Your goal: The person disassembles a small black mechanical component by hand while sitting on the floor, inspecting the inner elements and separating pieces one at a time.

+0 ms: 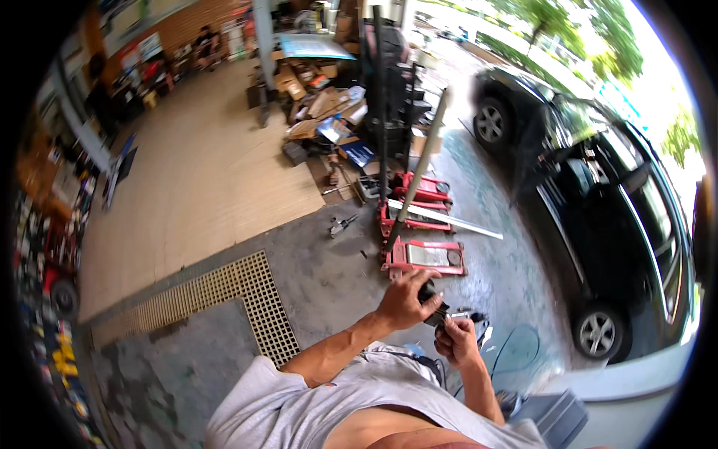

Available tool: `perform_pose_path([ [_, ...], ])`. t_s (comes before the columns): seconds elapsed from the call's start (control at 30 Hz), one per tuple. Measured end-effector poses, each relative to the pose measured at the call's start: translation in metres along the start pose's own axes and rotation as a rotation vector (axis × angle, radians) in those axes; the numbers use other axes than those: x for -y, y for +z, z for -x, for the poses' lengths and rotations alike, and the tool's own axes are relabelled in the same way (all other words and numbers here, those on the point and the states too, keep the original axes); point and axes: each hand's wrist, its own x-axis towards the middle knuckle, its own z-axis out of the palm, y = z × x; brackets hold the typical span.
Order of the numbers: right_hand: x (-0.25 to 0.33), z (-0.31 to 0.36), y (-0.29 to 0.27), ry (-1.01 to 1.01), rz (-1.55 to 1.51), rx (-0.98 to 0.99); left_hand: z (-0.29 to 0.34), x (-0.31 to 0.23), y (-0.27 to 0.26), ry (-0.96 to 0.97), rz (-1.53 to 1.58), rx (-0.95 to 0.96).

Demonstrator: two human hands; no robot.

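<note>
In front of my body, my left hand (pixel 408 301) is closed around a small dark part (pixel 437 317), thumb and fingers against its upper side. My right hand (pixel 458 341) is close below and to the right, its fingers curled and pinched at the lower end of that part. Whatever else sits between the right fingers is too small to make out. Just beyond the hands stands a red floor jack (pixel 425 257) with a long handle.
More red jacks (pixel 422 187) stand behind, a silver bar (pixel 471 224) across them. A dark car (pixel 598 217) with an open door is at right. Cardboard and boxes (pixel 329 105) are heaped at the back. A yellow floor grate (pixel 262 299) lies left; a thin hose (pixel 516 352) curls at right.
</note>
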Motion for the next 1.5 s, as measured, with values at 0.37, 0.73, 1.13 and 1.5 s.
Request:
perform_pose_path([
  [0.37,-0.042,0.018,0.023,-0.435,1.155,-0.356,0.061,0.089,0.004,-0.662,0.447,0.236],
  [0.73,-0.058,0.008,0.034,-0.75,1.409,-0.49,0.046,0.096,0.021,-0.547,0.346,0.267],
  [1.13,-0.06,-0.001,0.025,-0.762,1.452,-0.534,0.042,0.081,0.027,-0.48,0.123,0.198],
  [1.5,-0.067,0.015,-0.022,-0.69,1.235,-0.553,0.03,0.062,0.068,-0.527,0.006,0.37],
])
